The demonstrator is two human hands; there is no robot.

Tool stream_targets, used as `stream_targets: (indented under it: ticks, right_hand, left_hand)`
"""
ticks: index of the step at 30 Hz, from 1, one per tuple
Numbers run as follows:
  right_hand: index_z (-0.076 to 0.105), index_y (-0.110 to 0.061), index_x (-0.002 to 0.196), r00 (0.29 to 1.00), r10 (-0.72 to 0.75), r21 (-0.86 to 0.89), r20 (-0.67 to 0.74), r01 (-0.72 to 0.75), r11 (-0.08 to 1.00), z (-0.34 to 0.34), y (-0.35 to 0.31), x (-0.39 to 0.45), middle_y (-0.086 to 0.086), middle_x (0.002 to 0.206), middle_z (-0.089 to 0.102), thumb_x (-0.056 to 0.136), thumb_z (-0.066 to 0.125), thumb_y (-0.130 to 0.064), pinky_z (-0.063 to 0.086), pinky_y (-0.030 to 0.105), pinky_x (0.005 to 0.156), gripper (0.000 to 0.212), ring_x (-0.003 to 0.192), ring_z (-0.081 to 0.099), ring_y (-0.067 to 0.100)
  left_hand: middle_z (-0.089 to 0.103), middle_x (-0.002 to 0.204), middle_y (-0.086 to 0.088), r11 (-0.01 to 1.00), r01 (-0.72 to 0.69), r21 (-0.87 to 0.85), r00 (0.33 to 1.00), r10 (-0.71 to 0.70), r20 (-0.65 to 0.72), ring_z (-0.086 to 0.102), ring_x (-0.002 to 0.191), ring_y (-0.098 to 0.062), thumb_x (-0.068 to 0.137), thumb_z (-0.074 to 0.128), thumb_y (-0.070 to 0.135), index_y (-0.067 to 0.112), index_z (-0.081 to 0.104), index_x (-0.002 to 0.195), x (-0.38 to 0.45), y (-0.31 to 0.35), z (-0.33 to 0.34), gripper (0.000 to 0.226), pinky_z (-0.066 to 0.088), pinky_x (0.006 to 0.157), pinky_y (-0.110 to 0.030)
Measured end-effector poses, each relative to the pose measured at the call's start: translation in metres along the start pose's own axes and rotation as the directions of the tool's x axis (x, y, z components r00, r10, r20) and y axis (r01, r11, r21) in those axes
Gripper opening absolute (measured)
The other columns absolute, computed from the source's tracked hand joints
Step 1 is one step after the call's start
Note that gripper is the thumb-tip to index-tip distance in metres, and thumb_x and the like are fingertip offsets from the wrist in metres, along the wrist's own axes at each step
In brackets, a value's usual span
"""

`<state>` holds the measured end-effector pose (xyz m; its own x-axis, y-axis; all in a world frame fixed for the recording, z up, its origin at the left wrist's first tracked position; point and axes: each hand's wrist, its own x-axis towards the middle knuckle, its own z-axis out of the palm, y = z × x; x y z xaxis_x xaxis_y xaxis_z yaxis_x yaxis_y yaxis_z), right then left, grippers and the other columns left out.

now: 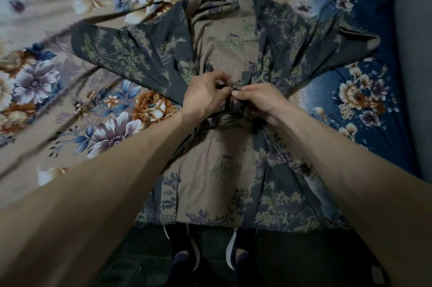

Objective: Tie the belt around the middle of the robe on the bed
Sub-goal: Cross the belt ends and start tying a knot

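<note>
— Fingers first: what are they doing?

— Both sets are pinched on the belt (230,99), a thin dark strip at the waist of the robe (224,146). Left hand (205,95) grips from one side, right hand (259,102) from the other; thumbs nearly touching over the gathered cloth.

— Where does the robe lie?

— Flat on the bed (58,36), sleeves spread to both sides, hem at the near edge just above the person's shoes (210,256) on the dark floor (131,247).

— Room to move?

— Open floral sheet on the left, well clear of the sleeve. On the right the sleeve tip runs near the blue border of the sheet and a grey surface beyond it.

— Containers?

— Can't tell of any from here.
</note>
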<state>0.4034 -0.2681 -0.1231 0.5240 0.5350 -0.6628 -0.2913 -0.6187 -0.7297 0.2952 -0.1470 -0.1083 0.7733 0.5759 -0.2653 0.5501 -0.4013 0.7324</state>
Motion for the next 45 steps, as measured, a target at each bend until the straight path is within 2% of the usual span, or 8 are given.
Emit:
stream_targets:
  ticks: [6,11,18,22,28,37,41,45]
  right_hand:
    - [0.062,-0.02,0.079,0.998,-0.001,0.167,-0.066,0.012,0.986,0.012,0.0,0.001,0.001,0.072,0.071,0.087,0.067,-0.021,0.043,0.023,0.057,0.01,0.071,0.065,0.016]
    - [0.058,-0.02,0.076,0.975,-0.124,0.042,-0.183,0.134,0.99,0.018,0.004,0.003,0.002,0.073,0.067,0.093,0.059,-0.016,0.048,0.021,0.055,0.018,0.064,0.064,0.009]
    - [0.071,-0.022,0.094,0.978,-0.181,-0.058,-0.103,0.176,0.983,0.015,0.01,-0.005,0.008,0.103,0.07,0.093,0.048,0.0,0.051,0.022,0.076,0.032,0.088,0.065,0.015]
    - [0.062,-0.023,0.122,0.922,-0.387,-0.249,-0.027,0.369,0.896,0.016,0.011,-0.018,0.009,0.121,0.061,0.077,0.054,0.008,0.046,0.022,0.092,0.055,0.107,0.058,0.016]
    - [0.069,-0.028,0.089,0.835,-0.488,-0.514,-0.257,0.309,0.8,0.015,0.008,-0.025,-0.011,0.081,0.065,0.079,0.063,-0.019,0.043,0.023,0.068,0.014,0.078,0.06,0.006]
    - [0.048,-0.011,0.063,0.922,-0.138,0.356,-0.362,0.273,0.894,0.005,-0.017,-0.015,-0.004,0.034,0.041,0.093,0.043,-0.007,0.037,0.026,0.045,0.031,0.035,0.04,0.013]
    - [0.043,-0.012,0.058,0.959,-0.044,0.702,-0.28,0.236,0.672,-0.002,-0.04,-0.023,0.0,0.034,0.04,0.098,0.037,-0.019,0.031,0.023,0.038,0.042,0.029,0.033,0.014]
    - [0.047,-0.015,0.06,0.966,-0.076,0.845,-0.248,0.254,0.47,-0.025,-0.062,-0.028,0.006,0.051,0.061,0.096,0.043,-0.024,0.033,0.024,0.047,0.037,0.033,0.034,0.013]
  left_hand:
    - [0.064,0.078,-0.005,0.918,0.27,-0.29,0.959,-0.23,0.166,0.052,0.053,-0.016,0.087,0.063,0.028,0.019,0.059,0.093,-0.003,0.003,0.005,0.011,0.042,0.042,-0.02]
    - [0.067,0.107,-0.019,0.94,0.265,-0.215,0.926,-0.186,0.33,0.065,0.091,-0.03,0.087,0.067,0.027,0.008,0.058,0.119,-0.007,0.002,0.009,0.038,0.054,0.082,-0.048]
    - [0.061,0.087,-0.018,0.565,0.559,-0.607,0.829,-0.356,0.431,0.05,0.046,-0.017,0.095,0.053,0.009,0.011,0.054,0.107,-0.002,0.007,0.008,0.012,0.029,0.04,-0.021]
    - [0.058,0.063,-0.004,0.515,0.558,-0.65,0.83,-0.344,0.44,0.033,0.026,-0.003,0.099,0.043,0.005,0.012,0.054,0.087,-0.005,0.01,0.009,0.018,0.025,0.032,-0.015]
    - [0.047,0.056,-0.002,0.525,0.557,-0.644,0.83,-0.359,0.426,0.03,0.027,-0.004,0.096,0.046,0.001,0.009,0.057,0.094,-0.004,0.005,0.013,0.014,0.025,0.032,-0.014]
    - [0.064,0.086,-0.008,0.729,0.512,-0.453,0.857,-0.399,0.327,0.032,0.027,-0.005,0.101,0.042,0.015,0.006,0.057,0.12,-0.006,-0.009,0.02,0.026,0.027,0.029,-0.015]
    - [0.073,0.104,-0.014,0.837,0.462,-0.293,0.885,-0.412,0.217,0.038,0.037,-0.014,0.101,0.042,0.02,0.015,0.057,0.099,-0.006,-0.01,0.028,0.016,0.031,0.039,-0.023]
    - [0.073,0.071,0.004,0.82,0.501,-0.278,0.865,-0.471,0.169,0.042,0.023,-0.003,0.099,0.043,0.019,0.02,0.058,0.091,-0.007,-0.022,0.032,0.017,0.028,0.027,-0.012]
